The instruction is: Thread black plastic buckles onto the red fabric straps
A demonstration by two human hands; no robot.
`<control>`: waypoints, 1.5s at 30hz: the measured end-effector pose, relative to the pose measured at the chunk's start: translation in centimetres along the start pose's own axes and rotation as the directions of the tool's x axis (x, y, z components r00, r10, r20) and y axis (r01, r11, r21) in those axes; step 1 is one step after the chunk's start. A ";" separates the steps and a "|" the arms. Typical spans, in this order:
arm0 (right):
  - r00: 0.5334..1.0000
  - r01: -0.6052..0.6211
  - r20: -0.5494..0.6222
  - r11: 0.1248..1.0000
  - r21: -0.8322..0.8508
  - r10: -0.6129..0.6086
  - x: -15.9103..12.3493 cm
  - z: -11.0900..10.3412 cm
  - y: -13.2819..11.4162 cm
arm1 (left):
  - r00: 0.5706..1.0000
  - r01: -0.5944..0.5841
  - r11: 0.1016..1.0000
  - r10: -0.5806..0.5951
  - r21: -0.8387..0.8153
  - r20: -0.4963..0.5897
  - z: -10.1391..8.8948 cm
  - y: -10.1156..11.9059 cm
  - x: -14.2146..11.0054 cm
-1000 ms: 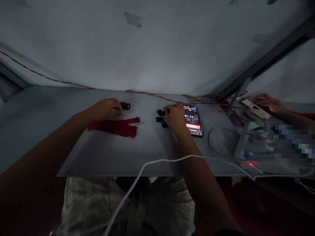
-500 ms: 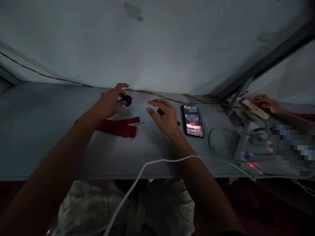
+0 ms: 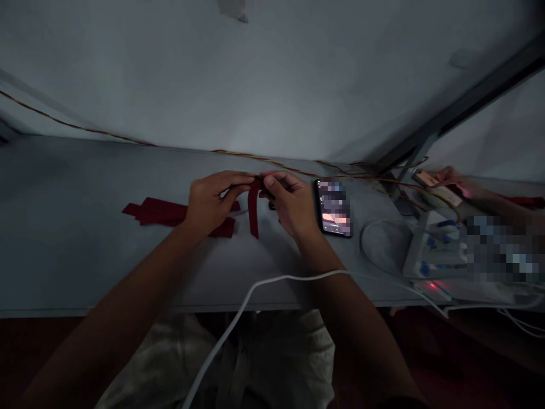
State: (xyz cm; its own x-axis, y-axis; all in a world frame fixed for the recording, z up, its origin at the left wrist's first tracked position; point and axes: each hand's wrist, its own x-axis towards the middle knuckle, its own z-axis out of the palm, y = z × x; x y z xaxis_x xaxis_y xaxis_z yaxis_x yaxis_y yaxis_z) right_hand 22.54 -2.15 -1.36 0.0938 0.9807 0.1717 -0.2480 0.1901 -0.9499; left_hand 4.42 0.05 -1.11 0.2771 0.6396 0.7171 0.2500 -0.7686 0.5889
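A dark red fabric strip hangs down between my two hands, its top end pinched in the fingertips of both. My left hand is closed on it from the left, and my right hand from the right. Beneath my left hand and wrist lie more red fabric strips, flat on the grey table, with a loose thread at their right end. Partly covered by my right hand, a small black object rests on the table; its kind is hard to make out.
A lit phone lies right of my right hand. A white cable arcs over my right forearm. Farther right are a power strip and another person's hand at a second phone. Twisted wires run along the wall.
My left hand has moved right and my right hand slightly, so they meet. The red strip, rolled up in my left hand before, now hangs partly unrolled between both hands.
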 end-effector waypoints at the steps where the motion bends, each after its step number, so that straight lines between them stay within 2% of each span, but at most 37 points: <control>1: 0.998 -0.052 0.021 0.998 0.036 0.051 -0.1 0.1 -0.1 | 0.998 -0.046 0.999 0.047 0.029 -0.030 0.1 0.1 -0.1; 5: 0.974 -0.207 0.126 0.969 0.132 0.190 -0.4 0.1 -0.7 | 0.984 -0.145 0.986 0.152 0.086 -0.089 0.4 0.4 -0.4; 9: 0.950 -0.279 0.179 0.954 0.108 0.258 -0.4 -0.7 -1.2 | 0.979 -0.193 0.979 0.197 0.061 -0.061 0.7 0.3 -0.6; 12: 0.920 -0.340 0.234 0.938 0.071 0.315 -0.3 -1.3 -1.3 | 0.987 -0.155 0.987 0.157 0.052 -0.034 0.7 0.2 -0.6; 16: 0.894 -0.377 0.281 0.925 0.051 0.349 -0.2 -1.3 -1.4 | 0.999 -0.034 0.999 0.034 0.028 -0.029 0.5 0.3 -0.7; 18: 0.892 -0.380 0.280 0.924 0.037 0.355 -0.3 -1.0 -1.4 | 1.000 -0.010 0.998 0.011 0.054 -0.023 0.4 0.3 -0.7; 25: 0.942 -0.281 0.198 0.959 0.029 0.270 -0.6 -0.2 -1.2 | 0.995 -0.089 0.969 0.097 0.229 -0.023 0.5 0.2 -0.7; 29: 0.958 -0.238 0.170 0.971 0.012 0.232 -0.6 -0.2 -1.1 | 0.993 -0.104 0.960 0.115 0.260 -0.027 0.9 0.1 -1.1; 32: 0.951 -0.237 0.207 0.971 0.002 0.232 -0.6 -0.4 -0.9 | 0.996 -0.046 0.966 0.062 0.254 -0.058 1.1 0.1 -1.4; 34: 0.943 -0.237 0.238 0.971 -0.006 0.232 -0.6 -0.5 -0.7 | 0.998 -0.039 0.959 0.053 0.281 -0.040 1.2 0.3 -1.5; 38: 0.932 -0.238 0.279 0.971 -0.018 0.233 -0.7 -0.6 -0.5 | 0.991 -0.133 0.932 0.131 0.339 0.026 1.5 0.7 -1.6; 41: 0.927 -0.237 0.298 0.971 -0.007 0.229 -0.8 -0.5 -0.7 | 0.983 -0.176 0.923 0.183 0.341 0.013 1.7 0.8 -1.6; 43: 0.938 -0.235 0.264 0.972 0.015 0.223 -0.7 -0.3 -0.9 | 0.984 -0.164 0.924 0.175 0.346 -0.003 1.6 0.8 -1.6; 45: 0.966 -0.212 0.165 0.976 0.053 0.200 -0.6 -0.2 -1.1 | 0.991 -0.130 0.933 0.136 0.337 0.003 1.4 0.7 -1.5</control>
State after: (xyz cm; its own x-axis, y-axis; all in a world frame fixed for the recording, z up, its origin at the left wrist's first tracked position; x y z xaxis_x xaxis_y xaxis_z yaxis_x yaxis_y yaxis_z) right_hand 22.92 -2.93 -0.43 -0.1179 0.9929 0.0184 -0.3126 -0.0195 -0.9497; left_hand 5.44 -1.44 -2.30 0.3116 0.5288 0.7895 0.5097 -0.7942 0.3307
